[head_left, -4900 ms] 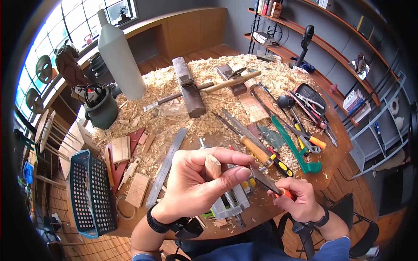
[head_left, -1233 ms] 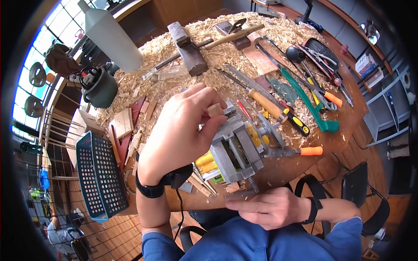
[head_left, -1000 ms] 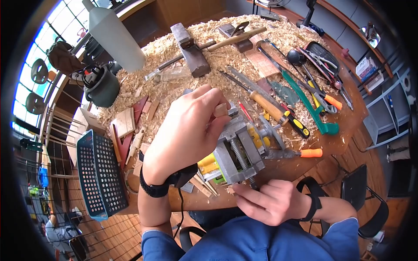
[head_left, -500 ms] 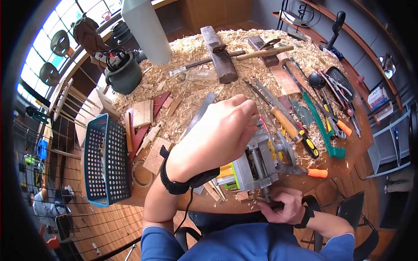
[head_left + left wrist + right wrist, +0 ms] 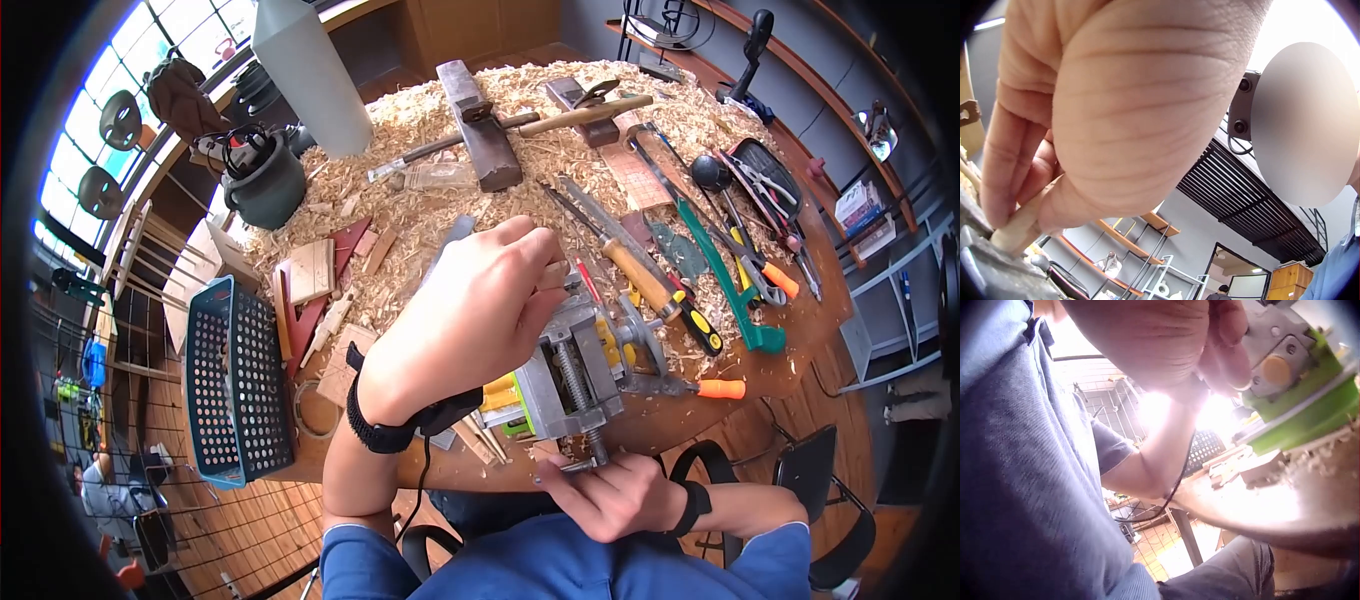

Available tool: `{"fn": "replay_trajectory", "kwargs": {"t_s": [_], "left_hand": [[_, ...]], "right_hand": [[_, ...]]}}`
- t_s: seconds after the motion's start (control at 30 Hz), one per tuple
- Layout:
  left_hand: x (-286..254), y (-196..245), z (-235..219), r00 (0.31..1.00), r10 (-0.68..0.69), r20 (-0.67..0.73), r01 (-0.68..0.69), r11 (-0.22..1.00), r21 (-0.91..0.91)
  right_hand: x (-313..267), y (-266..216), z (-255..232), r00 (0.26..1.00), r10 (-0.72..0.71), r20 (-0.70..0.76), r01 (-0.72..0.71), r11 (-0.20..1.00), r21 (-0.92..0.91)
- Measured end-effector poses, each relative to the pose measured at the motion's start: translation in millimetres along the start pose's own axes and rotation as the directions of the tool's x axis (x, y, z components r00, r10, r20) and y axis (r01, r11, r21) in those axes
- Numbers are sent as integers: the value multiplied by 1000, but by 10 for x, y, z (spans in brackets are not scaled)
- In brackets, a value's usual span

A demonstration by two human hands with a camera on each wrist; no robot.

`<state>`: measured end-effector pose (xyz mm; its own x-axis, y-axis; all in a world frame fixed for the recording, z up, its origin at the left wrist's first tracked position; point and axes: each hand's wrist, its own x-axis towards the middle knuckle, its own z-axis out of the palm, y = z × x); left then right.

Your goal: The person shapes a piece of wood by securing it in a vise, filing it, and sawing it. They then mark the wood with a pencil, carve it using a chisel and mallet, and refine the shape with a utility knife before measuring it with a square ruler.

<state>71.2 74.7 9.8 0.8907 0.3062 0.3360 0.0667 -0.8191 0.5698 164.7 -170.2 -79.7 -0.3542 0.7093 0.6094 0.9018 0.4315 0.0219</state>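
Note:
The grey metal vise [image 5: 541, 402] is at the table's front edge, its screw pointing toward the person. My left hand [image 5: 465, 320] bends down over the far end of the vise. In the left wrist view its fingers and thumb pinch a pale wooden piece [image 5: 1017, 232] at the vise's metal top. The hand mostly hides that piece from the head view. My right hand [image 5: 618, 497] has curled fingers at the thin handle bar [image 5: 578, 466] on the screw's near end. In the right wrist view the right hand [image 5: 1154, 344] is beside the vise's green base [image 5: 1310, 419].
An orange-handled tool [image 5: 720, 389] lies right of the vise. Beyond are a wood-handled tool [image 5: 640, 275], a green tool [image 5: 722, 265], planes [image 5: 480, 130] and shavings. A perforated basket [image 5: 240, 395] stands left; a dark pot [image 5: 268, 185] and large bottle [image 5: 315, 85] stand behind.
Since the earliest frame, the orange-handled tool has left my right hand and lies on the table. My left hand has brought the wooden piece to the vise; my right hand has moved to the screw's handle.

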Motion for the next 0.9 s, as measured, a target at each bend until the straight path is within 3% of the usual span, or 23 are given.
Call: {"fn": "replay_trajectory", "kwargs": {"t_s": [0.1, 0.27, 0.9], "left_hand": [[1, -10, 7, 1000, 16, -14, -16, 1000, -15], [-3, 2, -7, 1000, 2, 1, -2, 1000, -15], [-5, -31, -3, 997, 75, -21, -74, 996, 45]], "right_hand": [[138, -92, -105, 995, 30, 96, -33, 999, 33], [246, -68, -73, 1000, -14, 16, 13, 999, 52], [224, -34, -95, 999, -54, -10, 54, 995, 79]]}}
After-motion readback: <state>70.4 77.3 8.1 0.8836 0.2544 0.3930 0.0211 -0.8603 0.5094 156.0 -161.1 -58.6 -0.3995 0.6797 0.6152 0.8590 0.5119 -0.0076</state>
